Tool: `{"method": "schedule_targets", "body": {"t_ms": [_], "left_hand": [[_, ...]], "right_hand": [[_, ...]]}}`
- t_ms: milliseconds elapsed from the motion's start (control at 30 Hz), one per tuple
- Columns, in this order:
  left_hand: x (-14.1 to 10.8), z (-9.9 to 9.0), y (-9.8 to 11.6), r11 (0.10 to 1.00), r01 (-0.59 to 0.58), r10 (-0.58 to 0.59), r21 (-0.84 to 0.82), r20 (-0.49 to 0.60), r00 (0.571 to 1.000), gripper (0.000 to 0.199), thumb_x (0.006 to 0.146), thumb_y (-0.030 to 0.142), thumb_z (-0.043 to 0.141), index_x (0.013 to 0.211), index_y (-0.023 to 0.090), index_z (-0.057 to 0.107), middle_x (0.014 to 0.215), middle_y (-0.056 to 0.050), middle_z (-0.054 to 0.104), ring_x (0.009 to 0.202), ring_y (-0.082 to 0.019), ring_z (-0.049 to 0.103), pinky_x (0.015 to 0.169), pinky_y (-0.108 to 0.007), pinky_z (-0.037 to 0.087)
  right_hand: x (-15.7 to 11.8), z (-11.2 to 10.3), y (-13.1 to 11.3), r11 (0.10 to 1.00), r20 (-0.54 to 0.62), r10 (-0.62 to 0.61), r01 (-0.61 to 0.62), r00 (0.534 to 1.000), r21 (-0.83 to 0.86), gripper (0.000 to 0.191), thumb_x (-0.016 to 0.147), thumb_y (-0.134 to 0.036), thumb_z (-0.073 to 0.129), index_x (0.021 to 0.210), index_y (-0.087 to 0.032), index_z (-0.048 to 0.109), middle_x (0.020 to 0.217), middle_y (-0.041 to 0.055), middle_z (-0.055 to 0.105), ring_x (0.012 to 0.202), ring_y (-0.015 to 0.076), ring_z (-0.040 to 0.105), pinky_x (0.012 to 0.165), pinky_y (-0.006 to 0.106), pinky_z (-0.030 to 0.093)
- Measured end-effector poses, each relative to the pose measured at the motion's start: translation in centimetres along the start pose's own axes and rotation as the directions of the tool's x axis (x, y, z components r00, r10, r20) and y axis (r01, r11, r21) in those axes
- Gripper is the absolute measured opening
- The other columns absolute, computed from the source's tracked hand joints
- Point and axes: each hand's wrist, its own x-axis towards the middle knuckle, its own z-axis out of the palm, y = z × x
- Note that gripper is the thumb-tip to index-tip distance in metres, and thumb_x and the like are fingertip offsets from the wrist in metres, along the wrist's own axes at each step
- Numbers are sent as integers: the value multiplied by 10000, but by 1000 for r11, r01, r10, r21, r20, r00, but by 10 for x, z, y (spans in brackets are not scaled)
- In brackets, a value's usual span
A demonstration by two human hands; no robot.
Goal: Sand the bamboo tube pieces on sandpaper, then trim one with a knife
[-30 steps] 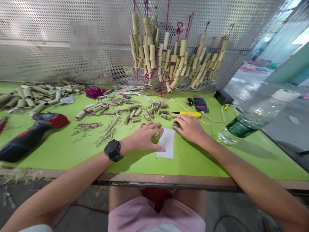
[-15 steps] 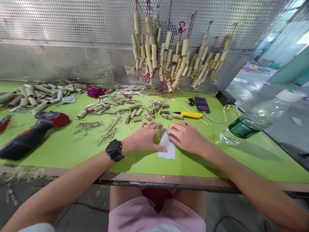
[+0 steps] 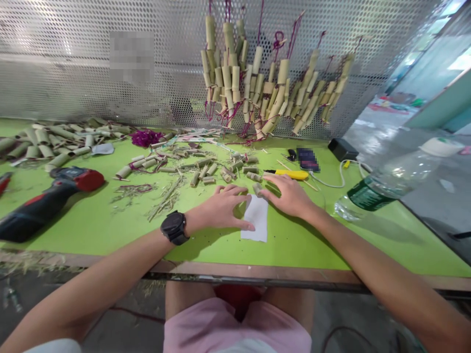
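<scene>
Behind everything I have a perforated metal panel (image 3: pixel 81 95), and in front of it the green bench (image 3: pixel 312 250). Strung bamboo bundles (image 3: pixel 283 72) hang against the panel; a heap of cut bamboo tubes (image 3: pixel 44 151) lies at the bench's far left. My drill (image 3: pixel 55 196) rests on its side nearer me, and a clear bottle (image 3: pixel 371 196) stands over to the right. My left hand (image 3: pixel 221 208) has a wide, empty grip, its thumb over the white paper (image 3: pixel 257 218). My right hand (image 3: pixel 289 196) is also parted wide, thumb tip right at a short bamboo piece (image 3: pixel 256 189) by the paper's top edge; I can't tell whether its fingers touch anything beneath them. Just beyond those fingers lies the yellow knife (image 3: pixel 292 174).
</scene>
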Motion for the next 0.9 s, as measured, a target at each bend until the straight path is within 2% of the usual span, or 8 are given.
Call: {"method": "schedule_targets", "body": {"t_ms": [100, 200, 300, 433, 533, 633, 700, 900], "left_hand": [[0, 1, -1, 1000, -14, 14, 0, -23, 1000, 866, 815, 817, 750, 1464, 251, 655, 1632, -167, 537, 1485, -448, 468, 1218, -608, 344], [0, 1, -1, 1000, -25, 25, 5, -30, 999, 852, 821, 819, 741, 1448, 250, 651, 1624, -165, 545, 1480, -440, 474, 1217, -590, 339], [1, 1, 0, 999, -36, 35, -12, -37, 999, 817, 810, 814, 755, 1373, 230, 654, 1558, -164, 596, 1428, -417, 528, 1191, -561, 369], [4, 1, 4, 998, -36, 31, -52, -80, 996, 782, 786, 775, 811, 1300, 222, 607, 1372, -145, 697, 1292, -378, 625, 1124, -533, 429], [6, 1, 4, 998, -15, 4, -63, -168, 986, 654, 869, 677, 798, 1288, 218, 598, 1294, -128, 729, 1213, -345, 667, 1080, -507, 476], [9, 3, -2, 997, -14, -10, -81, -283, 959, 454, 984, 530, 725, 1301, 223, 618, 1264, -108, 747, 1194, -303, 685, 1054, -467, 519], [10, 4, -5, 995, -52, 22, -82, -331, 943, 364, 1024, 488, 678, 1282, 234, 650, 1244, -96, 755, 1187, -287, 688, 1036, -452, 539], [8, 6, -7, 967, -199, 136, -157, -338, 931, 336, 1094, 497, 562, 1230, 218, 693, 1175, -99, 768, 1108, -256, 710, 972, -417, 578]], "right_hand": [[0, 7, -6, 999, 53, 6, -8, 999, 32, 575, 1043, -578, 582, 1458, -189, 658, 1484, 178, 692, 1379, 388, 628, 1098, 602, 520], [-2, 10, -17, 998, 81, -26, 21, 996, 58, 524, 1060, -509, 565, 1447, -171, 670, 1434, 176, 726, 1337, 368, 658, 1067, 566, 544], [-4, 10, -23, 995, 54, -57, 52, 997, 83, 433, 1061, -407, 567, 1406, -181, 699, 1367, 161, 764, 1275, 350, 689, 1027, 538, 558], [-6, 8, -23, 988, 29, -84, 80, 996, 129, 345, 1036, -279, 577, 1323, -210, 754, 1271, 123, 808, 1171, 319, 731, 972, 497, 571], [-8, 5, -26, 982, 16, -104, 100, 994, 161, 329, 1005, -178, 576, 1247, -229, 793, 1227, 89, 829, 1142, 297, 748, 982, 479, 564], [-11, 2, -31, 977, -30, -96, 100, 995, 189, 288, 1006, -196, 604, 1202, -236, 810, 1205, 72, 839, 1102, 287, 769, 976, 462, 563], [-14, 1, -34, 974, -64, -94, 105, 994, 202, 251, 1004, -226, 632, 1174, -242, 817, 1165, 61, 850, 1045, 276, 783, 942, 438, 567], [-18, 0, -35, 963, -162, -58, 98, 985, 252, 128, 971, -290, 698, 974, -237, 814, 928, 29, 850, 840, 224, 782, 772, 344, 547]]}}
